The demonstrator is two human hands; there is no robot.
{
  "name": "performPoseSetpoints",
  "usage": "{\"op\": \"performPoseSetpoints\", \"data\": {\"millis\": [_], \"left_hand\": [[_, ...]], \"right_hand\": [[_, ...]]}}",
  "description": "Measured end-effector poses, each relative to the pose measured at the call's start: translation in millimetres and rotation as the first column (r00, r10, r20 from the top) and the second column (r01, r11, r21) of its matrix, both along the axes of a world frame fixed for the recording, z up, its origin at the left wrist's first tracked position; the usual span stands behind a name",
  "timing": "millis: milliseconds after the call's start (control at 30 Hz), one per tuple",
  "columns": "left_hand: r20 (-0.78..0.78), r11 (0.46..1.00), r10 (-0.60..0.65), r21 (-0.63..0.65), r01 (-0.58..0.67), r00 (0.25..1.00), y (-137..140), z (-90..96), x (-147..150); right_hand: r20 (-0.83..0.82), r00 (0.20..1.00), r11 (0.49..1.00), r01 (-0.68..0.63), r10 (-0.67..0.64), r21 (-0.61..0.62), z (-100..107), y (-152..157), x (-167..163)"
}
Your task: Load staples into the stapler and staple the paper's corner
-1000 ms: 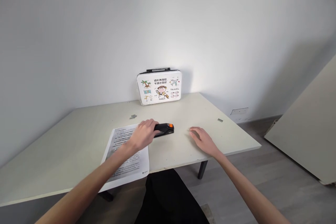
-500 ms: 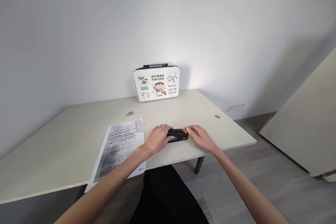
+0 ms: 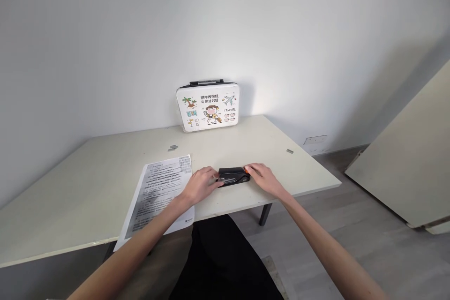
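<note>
A black stapler (image 3: 233,176) with an orange part at its right end lies near the table's front edge. My left hand (image 3: 202,184) has its fingers and thumb closed round the stapler's left end. At the other end, my right hand (image 3: 263,178) grips the stapler, its thumb against the orange part. Some of that orange part is hidden by the thumb and fingers. Left of the stapler lies a printed sheet of paper (image 3: 165,180), partly covered by my left forearm and overhanging the front edge.
Against the wall stands a white case (image 3: 211,108) with cartoon prints and a black handle. Small staple strips (image 3: 172,148) lie behind the paper, and another strip (image 3: 289,151) is at the table's right. A pale panel (image 3: 404,159) stands at far right.
My left hand has slid left to the stapler's left end, uncovering more of its side. My right hand has closed in over the orange part. The view has shifted slightly.
</note>
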State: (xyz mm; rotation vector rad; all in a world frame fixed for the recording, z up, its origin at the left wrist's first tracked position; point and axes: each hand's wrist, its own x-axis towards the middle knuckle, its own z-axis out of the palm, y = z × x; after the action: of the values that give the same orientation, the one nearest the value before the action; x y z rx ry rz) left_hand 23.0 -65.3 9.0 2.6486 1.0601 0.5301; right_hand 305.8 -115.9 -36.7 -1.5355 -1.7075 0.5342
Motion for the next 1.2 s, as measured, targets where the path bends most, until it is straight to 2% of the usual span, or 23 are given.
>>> {"op": "performPoseSetpoints", "data": {"millis": [200,500,667,767,867,900,1033,1200], "left_hand": [[0.012,1.000,0.013,0.027,-0.013,1.000,-1,-0.1,1],[0.001,0.999,0.033,0.039,-0.033,0.999,-6,5.5,-29],[0.037,0.997,0.031,-0.077,-0.028,0.999,0,12.3,-56],[0.108,0.974,0.190,-0.144,-0.174,0.976,26,15.2,-79],[0.086,0.892,0.451,-0.044,-0.449,0.888,67,16.2,-106],[0.081,0.867,0.498,-0.019,-0.499,0.863,81,16.3,-115],[0.053,0.801,0.597,0.017,-0.598,0.801,128,14.7,-138],[0.012,0.740,0.672,0.017,-0.673,0.740,160,8.2,-141]], "right_hand": [[-0.019,1.000,1.000,0.018,-0.018,0.022,-2,-5,-5],[-0.045,0.999,1.000,0.013,-0.012,0.021,5,-12,-7],[-0.048,0.999,1.000,0.016,-0.015,0.011,2,-12,-6],[-0.056,0.998,1.000,0.020,-0.019,0.021,1,-12,-7],[-0.052,0.998,0.999,0.029,-0.027,0.026,1,-13,-7],[-0.050,0.998,0.999,0.030,-0.029,0.025,0,-13,-7],[-0.058,0.997,0.999,0.043,-0.042,0.015,-1,-11,-7],[-0.077,0.995,0.998,0.060,-0.061,-0.020,-2,-11,-5]]}}
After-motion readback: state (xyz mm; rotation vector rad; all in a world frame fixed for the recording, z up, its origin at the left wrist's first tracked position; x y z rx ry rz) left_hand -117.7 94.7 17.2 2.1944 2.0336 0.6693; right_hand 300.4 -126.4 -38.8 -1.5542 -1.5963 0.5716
